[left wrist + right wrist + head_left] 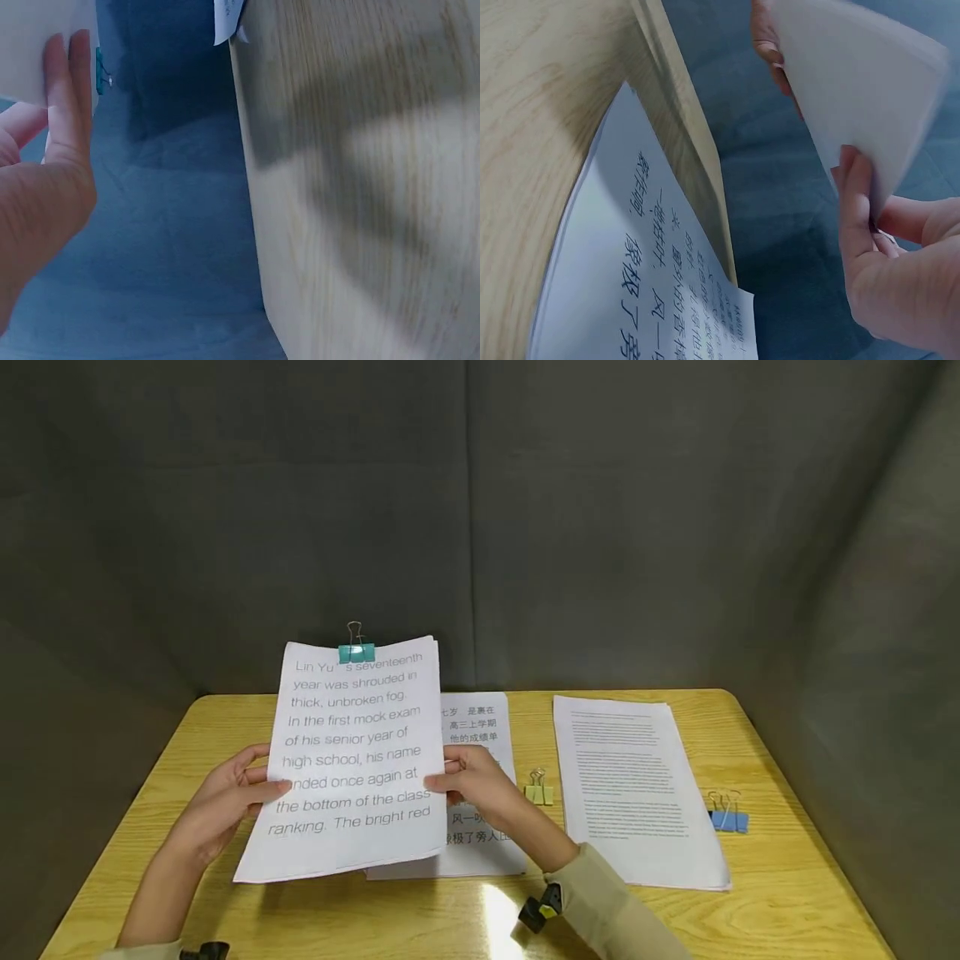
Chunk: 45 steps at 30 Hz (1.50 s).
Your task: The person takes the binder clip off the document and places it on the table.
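Both hands hold up a stack of printed sheets (352,727) with large English text, tilted toward me above the table. A teal binder clip (356,652) sits on the stack's top edge, one wire handle standing up. My left hand (228,797) pinches the left edge, thumb in front and fingers behind. On the right edge my right hand (480,781) does the same. The wrist views show fingers (66,112) of the left hand flat against the back of the stack, and the right hand (900,277) gripping its edge. Behind the held stack lies a Chinese-text stack (480,852), partly hidden.
Right of the middle stack, a yellow binder clip (538,793) rests on the wooden table (780,893). A stack of small-print sheets (637,793) lies farther right, with a blue binder clip (729,820) by its right edge. A dark curtain (600,527) hangs behind the table.
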Tool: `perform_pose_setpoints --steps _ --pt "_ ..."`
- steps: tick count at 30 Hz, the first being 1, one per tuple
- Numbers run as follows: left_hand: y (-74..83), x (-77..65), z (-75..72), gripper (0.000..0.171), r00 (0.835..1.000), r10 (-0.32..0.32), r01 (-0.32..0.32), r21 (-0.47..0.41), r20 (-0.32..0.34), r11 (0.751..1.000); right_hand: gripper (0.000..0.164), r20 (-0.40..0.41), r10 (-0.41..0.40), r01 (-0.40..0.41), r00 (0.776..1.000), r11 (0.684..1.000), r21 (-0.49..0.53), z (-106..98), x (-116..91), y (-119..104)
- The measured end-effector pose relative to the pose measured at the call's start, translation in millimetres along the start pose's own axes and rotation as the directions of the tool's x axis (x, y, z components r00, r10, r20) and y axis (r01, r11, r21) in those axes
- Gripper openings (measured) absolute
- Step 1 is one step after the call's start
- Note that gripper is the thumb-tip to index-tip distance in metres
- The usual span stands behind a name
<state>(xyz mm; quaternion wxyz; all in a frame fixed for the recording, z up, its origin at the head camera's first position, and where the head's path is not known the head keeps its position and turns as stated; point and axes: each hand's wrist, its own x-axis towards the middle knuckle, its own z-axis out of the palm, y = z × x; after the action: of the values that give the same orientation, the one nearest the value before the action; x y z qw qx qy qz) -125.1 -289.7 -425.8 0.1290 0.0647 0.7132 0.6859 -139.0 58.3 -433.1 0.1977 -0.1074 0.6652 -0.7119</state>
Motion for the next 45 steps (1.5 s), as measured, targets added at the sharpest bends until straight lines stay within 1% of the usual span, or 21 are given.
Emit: perform_pose_setpoints --steps 3,5,9,12,15,17,20,25,28,30,33,38,41,45 --pt "4.5 0.8 3.6 0.054 0.999 -0.023 0.024 0.072 -0.023 0.997 0.031 -0.015 0.000 0.000 1.000 1.000 0.019 -3.0 0.1 3.7" --pt "6.0 0.9 5.7 0.054 1.000 -0.013 0.014 0.073 -0.010 0.997 0.031 -0.013 -0.003 0.004 1.000 1.000 0.022 -4.9 -0.1 5.4" --pt "4.6 -0.2 9.1 0.046 1.000 0.004 -0.005 0.053 0.009 0.999 0.031 -0.009 0.023 -0.022 1.000 0.999 0.032 -9.9 0.6 9.8" --pt "2.7 -1.9 11.3 0.043 1.000 0.008 -0.009 0.049 0.006 0.999 0.028 -0.021 0.062 -0.060 0.998 0.997 0.050 -14.5 2.5 12.6" --pt "0.6 -2.5 14.4 0.044 1.000 0.013 -0.013 0.061 0.001 0.998 0.028 -0.032 0.088 -0.085 0.996 0.993 0.082 -18.6 5.3 13.6" --pt "0.2 -4.3 16.3 0.046 1.000 0.002 -0.001 0.075 -0.017 0.997 0.029 -0.018 0.109 -0.106 0.994 0.987 0.119 -20.3 12.4 14.7" --pt "0.1 -6.8 19.9 0.049 0.999 -0.016 0.019 0.096 -0.032 0.995 0.034 0.021 0.118 -0.120 0.993 0.979 0.164 -21.3 22.8 15.9" --pt "2.5 -10.6 24.4 0.051 0.998 -0.033 0.039 0.124 -0.052 0.992 0.041 0.059 0.116 -0.124 0.992 0.977 0.174 -20.5 37.1 18.6" --pt "5.3 -12.8 25.3 0.050 0.996 -0.037 0.046 0.110 -0.078 0.993 0.044 0.059 0.110 -0.119 0.992 0.976 0.183 -19.8 42.2 20.2" --pt "7.6 -14.5 25.5 0.048 0.995 -0.036 0.044 0.086 -0.090 0.995 0.044 0.057 0.103 -0.113 0.993 0.972 0.206 -19.5 44.9 20.8" --pt "8.3 -13.6 25.3 0.045 0.997 -0.029 0.033 0.049 -0.077 0.998 0.043 0.036 0.066 -0.072 0.997 0.974 0.215 -19.8 42.9 18.9" --pt "10.0 -7.1 27.3 0.045 0.995 -0.090 0.089 -0.011 -0.054 0.996 0.044 0.019 0.030 -0.033 0.999 0.977 0.208 -20.1 40.3 16.6" --pt "11.2 -1.6 30.2 0.050 0.991 -0.123 0.121 -0.041 -0.054 0.992 0.045 0.036 0.021 -0.028 0.999 0.979 0.200 -19.4 39.2 17.0" --pt "12.0 2.1 33.7 0.052 0.992 -0.111 0.106 -0.077 -0.059 0.991 0.047 0.069 0.010 -0.023 0.998 0.980 0.197 -18.3 38.2 18.7"
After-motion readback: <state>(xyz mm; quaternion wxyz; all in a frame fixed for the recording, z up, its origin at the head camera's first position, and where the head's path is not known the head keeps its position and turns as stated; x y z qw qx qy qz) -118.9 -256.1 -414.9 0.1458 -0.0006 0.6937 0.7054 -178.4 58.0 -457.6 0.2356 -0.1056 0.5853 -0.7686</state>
